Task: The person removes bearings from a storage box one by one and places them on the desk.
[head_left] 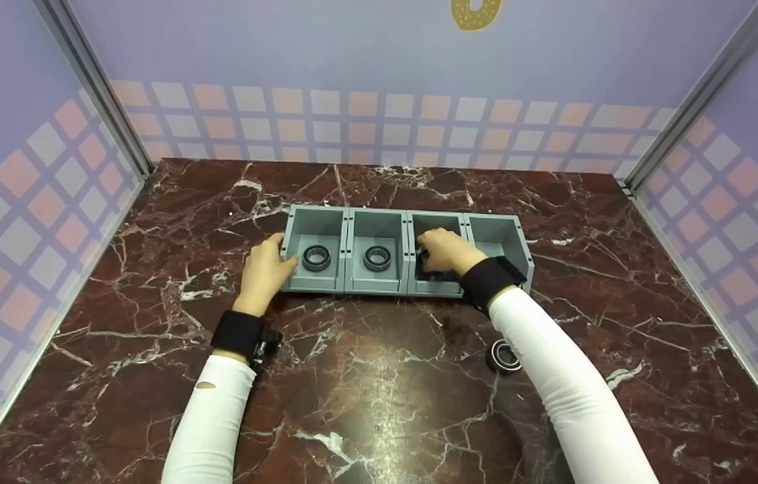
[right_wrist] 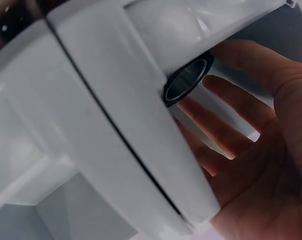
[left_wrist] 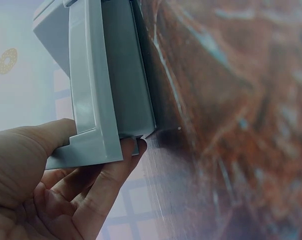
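Note:
A row of grey open bins (head_left: 376,285) stands on the dark marbled table. My left hand (head_left: 268,272) grips the row's left end; in the left wrist view the thumb lies over the bin wall (left_wrist: 108,145) and fingers are beneath its edge. My right hand (head_left: 449,250) reaches into the third bin from the left. Between its thumb and fingers it pinches a ball bearing (right_wrist: 188,80), partly hidden by the bin wall. One black-rimmed bearing (head_left: 316,268) lies flat in the first bin, and another bearing (head_left: 377,267) in the second.
Another bearing (head_left: 494,359) lies on the table (head_left: 365,396) beside my right forearm, partly covered by the sleeve. The fourth bin (head_left: 496,235) is at the right end. Tiled-pattern panels (head_left: 365,128) wall the table at the back and sides.

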`<state>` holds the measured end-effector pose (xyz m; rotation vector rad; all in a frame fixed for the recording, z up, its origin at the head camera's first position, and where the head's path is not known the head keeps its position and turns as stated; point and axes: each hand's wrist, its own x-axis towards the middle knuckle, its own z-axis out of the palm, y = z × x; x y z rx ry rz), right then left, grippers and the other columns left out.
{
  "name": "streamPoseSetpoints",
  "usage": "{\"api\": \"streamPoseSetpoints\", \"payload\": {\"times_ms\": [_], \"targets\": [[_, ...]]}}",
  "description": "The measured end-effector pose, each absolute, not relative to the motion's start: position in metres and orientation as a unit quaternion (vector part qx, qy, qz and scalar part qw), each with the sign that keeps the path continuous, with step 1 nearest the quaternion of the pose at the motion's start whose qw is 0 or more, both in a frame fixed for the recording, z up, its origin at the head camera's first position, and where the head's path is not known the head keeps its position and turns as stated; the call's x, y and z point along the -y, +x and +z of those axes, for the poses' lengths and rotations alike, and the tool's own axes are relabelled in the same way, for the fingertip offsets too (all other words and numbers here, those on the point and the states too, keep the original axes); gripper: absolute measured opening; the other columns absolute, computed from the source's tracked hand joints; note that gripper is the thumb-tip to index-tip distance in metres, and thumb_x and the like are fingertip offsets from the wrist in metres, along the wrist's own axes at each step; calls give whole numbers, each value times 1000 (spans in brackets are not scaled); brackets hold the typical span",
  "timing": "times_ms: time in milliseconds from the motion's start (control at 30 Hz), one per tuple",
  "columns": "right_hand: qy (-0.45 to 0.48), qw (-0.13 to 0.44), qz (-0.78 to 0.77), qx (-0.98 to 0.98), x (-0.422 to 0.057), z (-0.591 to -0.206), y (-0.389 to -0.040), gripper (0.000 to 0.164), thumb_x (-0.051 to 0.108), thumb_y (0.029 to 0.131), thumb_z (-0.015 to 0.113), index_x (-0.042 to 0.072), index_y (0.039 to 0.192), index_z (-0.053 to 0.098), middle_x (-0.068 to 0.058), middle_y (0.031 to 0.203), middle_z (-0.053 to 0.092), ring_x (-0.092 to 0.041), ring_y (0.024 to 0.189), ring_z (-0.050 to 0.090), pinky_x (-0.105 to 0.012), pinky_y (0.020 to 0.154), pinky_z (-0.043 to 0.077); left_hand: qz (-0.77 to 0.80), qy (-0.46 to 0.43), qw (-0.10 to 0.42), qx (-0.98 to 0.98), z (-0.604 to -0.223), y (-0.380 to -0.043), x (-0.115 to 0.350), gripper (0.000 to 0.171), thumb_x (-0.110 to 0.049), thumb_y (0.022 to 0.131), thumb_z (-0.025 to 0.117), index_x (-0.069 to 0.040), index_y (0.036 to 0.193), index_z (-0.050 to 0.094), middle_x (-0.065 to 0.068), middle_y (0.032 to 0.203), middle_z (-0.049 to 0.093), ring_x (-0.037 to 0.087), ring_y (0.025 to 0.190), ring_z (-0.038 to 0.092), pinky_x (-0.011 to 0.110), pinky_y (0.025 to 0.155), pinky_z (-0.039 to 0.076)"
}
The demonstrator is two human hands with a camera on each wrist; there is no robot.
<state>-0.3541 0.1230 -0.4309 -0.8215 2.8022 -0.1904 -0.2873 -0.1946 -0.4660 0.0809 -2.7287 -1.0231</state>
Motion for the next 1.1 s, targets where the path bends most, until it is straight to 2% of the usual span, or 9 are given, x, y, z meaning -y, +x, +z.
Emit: {"api": "streamPoseSetpoints", "payload": {"times_ms": [200,367,633,867,1100], "targets": [[-265,116,-64,-955,-122,-434,-353,19,6,75,69,1,92,61,-15,93,61,-34,89,58,-46,75,44,-345,27,116,931,-466,-287,195,49,-10,82,67,0,128,53,25,107,63,41,83,62,51,70,47],[-265,113,-69,-955,-121,-435,-353,18,5,75,69,1,90,61,-14,92,60,-33,87,57,-45,74,44,-345,25,119,931,-465,-288,195,49,-10,82,67,1,128,53,25,107,63,40,81,62,51,70,47],[-284,102,-74,-950,-123,-438,-354,15,4,73,67,1,86,61,-13,88,58,-30,80,55,-43,71,43,-344,22,109,932,-466,-287,195,49,-10,84,65,2,130,50,24,105,64,33,67,61,44,60,44],[-285,97,-69,-951,-122,-440,-355,21,6,73,67,-3,91,63,-14,92,57,-31,84,56,-44,74,44,-340,27,109,934,-466,-286,196,50,-11,84,65,2,129,51,25,110,62,39,83,63,49,70,47],[-275,99,-72,-954,-122,-439,-354,19,6,73,68,0,89,61,-16,96,57,-34,89,56,-45,76,43,-344,25,112,932,-465,-286,195,50,-11,84,66,2,130,51,26,111,61,40,84,62,50,71,47]]}}
